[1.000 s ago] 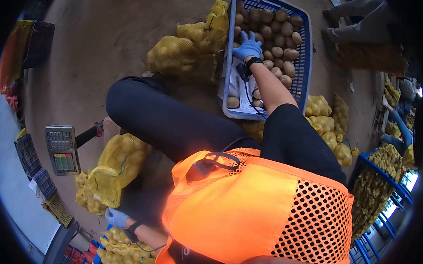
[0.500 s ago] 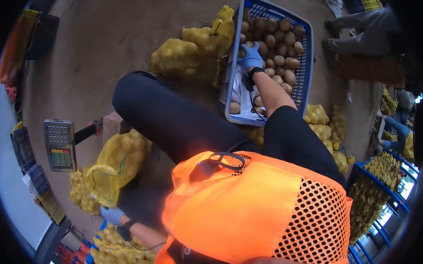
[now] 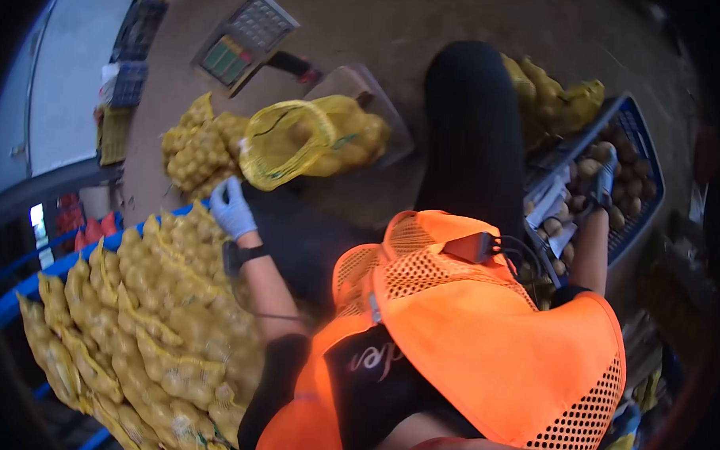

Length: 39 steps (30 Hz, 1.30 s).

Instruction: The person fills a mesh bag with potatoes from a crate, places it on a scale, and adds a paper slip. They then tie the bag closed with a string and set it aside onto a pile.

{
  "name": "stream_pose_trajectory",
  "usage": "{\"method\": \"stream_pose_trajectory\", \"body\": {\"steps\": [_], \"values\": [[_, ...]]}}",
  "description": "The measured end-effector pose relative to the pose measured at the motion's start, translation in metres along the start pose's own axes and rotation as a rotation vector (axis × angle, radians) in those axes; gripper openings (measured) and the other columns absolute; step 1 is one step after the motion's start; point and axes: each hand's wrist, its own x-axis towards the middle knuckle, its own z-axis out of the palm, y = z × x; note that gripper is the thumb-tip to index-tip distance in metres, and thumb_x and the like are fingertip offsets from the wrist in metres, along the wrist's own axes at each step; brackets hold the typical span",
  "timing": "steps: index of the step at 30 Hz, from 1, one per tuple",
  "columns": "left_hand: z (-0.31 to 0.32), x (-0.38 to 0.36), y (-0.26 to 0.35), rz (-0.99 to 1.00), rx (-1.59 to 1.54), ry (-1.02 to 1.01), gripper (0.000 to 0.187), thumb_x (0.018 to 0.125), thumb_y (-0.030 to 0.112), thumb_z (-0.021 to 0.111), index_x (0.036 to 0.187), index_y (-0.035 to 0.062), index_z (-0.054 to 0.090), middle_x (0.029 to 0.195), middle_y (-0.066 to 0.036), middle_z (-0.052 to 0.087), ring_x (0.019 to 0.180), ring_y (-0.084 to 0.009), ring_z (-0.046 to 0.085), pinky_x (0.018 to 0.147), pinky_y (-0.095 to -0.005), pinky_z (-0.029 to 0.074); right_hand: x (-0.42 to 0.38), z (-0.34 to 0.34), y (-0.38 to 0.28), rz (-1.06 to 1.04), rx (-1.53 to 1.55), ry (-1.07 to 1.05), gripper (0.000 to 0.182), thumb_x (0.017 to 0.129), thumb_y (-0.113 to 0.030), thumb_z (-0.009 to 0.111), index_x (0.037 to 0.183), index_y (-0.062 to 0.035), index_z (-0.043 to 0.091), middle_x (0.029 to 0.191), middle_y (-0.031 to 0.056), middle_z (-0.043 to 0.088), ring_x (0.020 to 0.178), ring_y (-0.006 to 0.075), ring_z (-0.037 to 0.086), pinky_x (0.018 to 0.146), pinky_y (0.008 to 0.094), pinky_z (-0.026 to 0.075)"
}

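Note:
My left hand (image 3: 232, 208), in a light blue glove, is raised just beside the mouth of a yellow mesh bag (image 3: 347, 137). Its fingers are bent but apart, and I see nothing in them. Potatoes fill the lower part of this bag, which lies on the scale's platform (image 3: 397, 147) with its mouth wide open. My right hand (image 3: 606, 182), gloved too, is down in a blue plastic crate (image 3: 655, 168) of loose potatoes (image 3: 635, 187). Its fingers are around a potato (image 3: 603, 152), though blur softens the view.
A scale display (image 3: 247, 42) stands beyond the open bag. Tied bags of potatoes (image 3: 158, 321) are stacked on the left inside a blue frame (image 3: 57, 270). More filled bags (image 3: 551, 101) lie by the crate. White papers (image 3: 549, 204) are inside the crate.
The view has swung toward the left, bringing the open bag and scale nearer the middle. My left hand has come off the bag's rim. My right hand is still in the crate.

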Motion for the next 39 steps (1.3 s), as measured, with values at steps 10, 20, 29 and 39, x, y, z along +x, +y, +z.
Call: {"method": "stream_pose_trajectory", "body": {"steps": [10, 20, 29, 39], "values": [[0.027, 0.002, 0.063, -0.177, -0.192, -0.576, 0.025, 0.082, 0.021, 0.068, 0.089, -0.0006, 0.06, 0.077, -0.003, 0.059, 0.068, -0.0079, 0.051, 0.063, -0.0233, 0.043, 0.016, 0.408, 0.09, -0.166, -0.196, -0.401, 0.066, 0.084, -0.057, 0.048, 0.126, -0.0063, 0.044, 0.126, 0.0219, 0.044, 0.083, 0.0248, 0.057, 0.068, 0.0351, 0.052], [0.028, -0.018, 0.066, -0.323, -0.746, -0.318, 0.01, 0.088, 0.013, 0.06, 0.082, 0.0054, 0.059, 0.062, 0.003, 0.05, 0.052, -0.0057, 0.043, 0.05, -0.0194, 0.037, 0.093, 0.518, 0.362, 0.74, -0.813, -0.054, 0.048, 0.086, -0.043, 0.056, 0.114, -0.0049, 0.047, 0.102, 0.0141, 0.053, 0.075, 0.0247, 0.06, 0.063, 0.0411, 0.056], [0.018, -0.023, 0.053, -0.402, -0.932, -0.285, 0.01, 0.089, 0.01, 0.057, 0.082, 0.0038, 0.055, 0.055, -0.001, 0.05, 0.043, -0.0088, 0.044, 0.042, -0.0215, 0.036, 0.118, 0.507, 0.325, 0.604, -0.912, 0.039, 0.047, 0.082, -0.029, 0.065, 0.121, -0.0079, 0.049, 0.126, 0.0155, 0.043, 0.116, 0.0269, 0.046, 0.082, 0.0449, 0.053], [0.053, -0.006, 0.037, -0.311, -0.747, -0.279, 0.013, 0.088, 0.018, 0.061, 0.085, 0.0063, 0.058, 0.062, -0.002, 0.057, 0.05, -0.0089, 0.053, 0.045, -0.0214, 0.044, 0.082, 0.527, 0.295, 0.402, -1.202, -0.345, 0.057, 0.081, -0.041, 0.067, 0.123, -0.0059, 0.05, 0.118, 0.0121, 0.054, 0.104, 0.0239, 0.055, 0.084, 0.0394, 0.048]]}}
